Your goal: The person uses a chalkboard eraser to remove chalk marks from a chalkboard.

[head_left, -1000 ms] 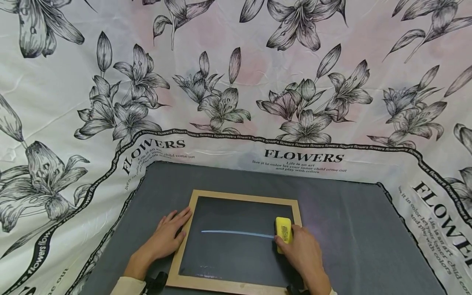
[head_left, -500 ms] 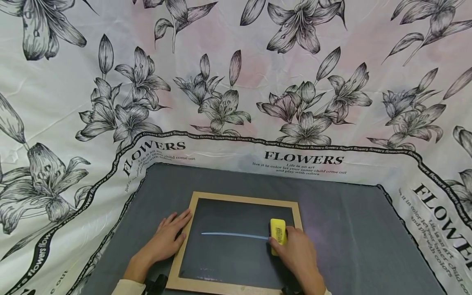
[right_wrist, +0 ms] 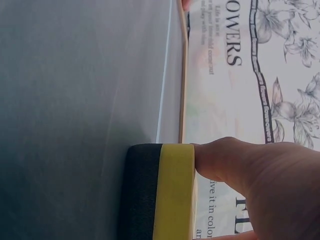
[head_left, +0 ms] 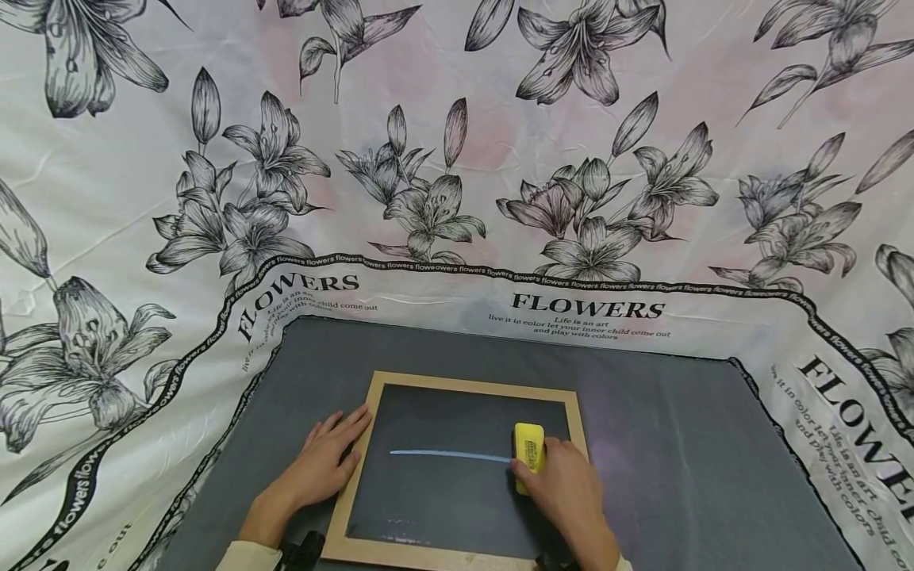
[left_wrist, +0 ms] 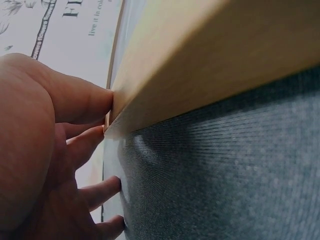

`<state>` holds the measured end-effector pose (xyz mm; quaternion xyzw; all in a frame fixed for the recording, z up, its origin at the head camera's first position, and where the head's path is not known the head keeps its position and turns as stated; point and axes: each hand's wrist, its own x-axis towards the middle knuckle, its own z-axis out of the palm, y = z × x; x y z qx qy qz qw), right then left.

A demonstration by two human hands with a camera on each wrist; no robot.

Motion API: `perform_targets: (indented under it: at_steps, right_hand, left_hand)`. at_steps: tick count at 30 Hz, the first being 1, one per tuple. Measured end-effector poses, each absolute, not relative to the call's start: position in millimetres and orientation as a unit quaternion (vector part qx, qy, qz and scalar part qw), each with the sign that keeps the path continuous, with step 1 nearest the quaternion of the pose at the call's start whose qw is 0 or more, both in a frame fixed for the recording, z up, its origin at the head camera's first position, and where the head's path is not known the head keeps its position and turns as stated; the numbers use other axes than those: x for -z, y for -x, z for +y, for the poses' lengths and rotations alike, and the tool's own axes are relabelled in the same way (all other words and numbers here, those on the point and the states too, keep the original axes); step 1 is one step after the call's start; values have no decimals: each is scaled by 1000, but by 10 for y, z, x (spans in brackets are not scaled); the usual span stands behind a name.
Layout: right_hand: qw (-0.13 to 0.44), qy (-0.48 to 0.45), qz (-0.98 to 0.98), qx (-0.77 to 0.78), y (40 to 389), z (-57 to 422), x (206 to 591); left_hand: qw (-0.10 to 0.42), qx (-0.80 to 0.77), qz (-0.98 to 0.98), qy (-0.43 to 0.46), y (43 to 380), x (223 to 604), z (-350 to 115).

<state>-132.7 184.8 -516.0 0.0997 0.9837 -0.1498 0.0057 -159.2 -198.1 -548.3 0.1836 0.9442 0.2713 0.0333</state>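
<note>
A small chalkboard point(head_left: 443, 500) in a light wooden frame lies on the grey cloth, a pale blue line point(head_left: 450, 454) drawn across it. My right hand point(head_left: 567, 484) grips a yellow board eraser point(head_left: 529, 452), whose dark felt side point(right_wrist: 141, 192) is against the board at the line's right end. Thumb and fingers hold the eraser by its sides. My left hand point(head_left: 321, 460) rests at the board's left edge with fingers spread and fairly straight. In the left wrist view its thumb point(left_wrist: 82, 100) touches the wooden frame point(left_wrist: 165, 75), and the lower fingertips meet the cloth.
Grey table cloth point(head_left: 678, 444) surrounds the board, bordered by white fabric point(head_left: 428, 297) printed with black lilies and "FLOWERS" lettering. Faint pale smudges point(head_left: 403, 531) mark the board's lower left. A dark wrist device point(head_left: 303, 549) sits by the left sleeve.
My right hand has slid the eraser leftward along the blue line, which is now shorter at its right end. The left hand and the board keep their places.
</note>
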Motion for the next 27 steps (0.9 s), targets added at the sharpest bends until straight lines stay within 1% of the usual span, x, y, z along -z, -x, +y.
perform_targets:
  at_steps: [12, 20, 27]
  right_hand:
    - [-5, -81, 986, 143, 1361, 1736, 5185]
    - [-27, -68, 986, 147, 1351, 1660, 5177]
    - [-18, -63, 988, 137, 1355, 1591, 5167]
  left_hand:
    - [32, -274, 944, -183, 1583, 5480, -1979]
    - [35, -275, 943, -183, 1583, 5476, -1983]
    - [39, -278, 943, -181, 1583, 5477, -1981]
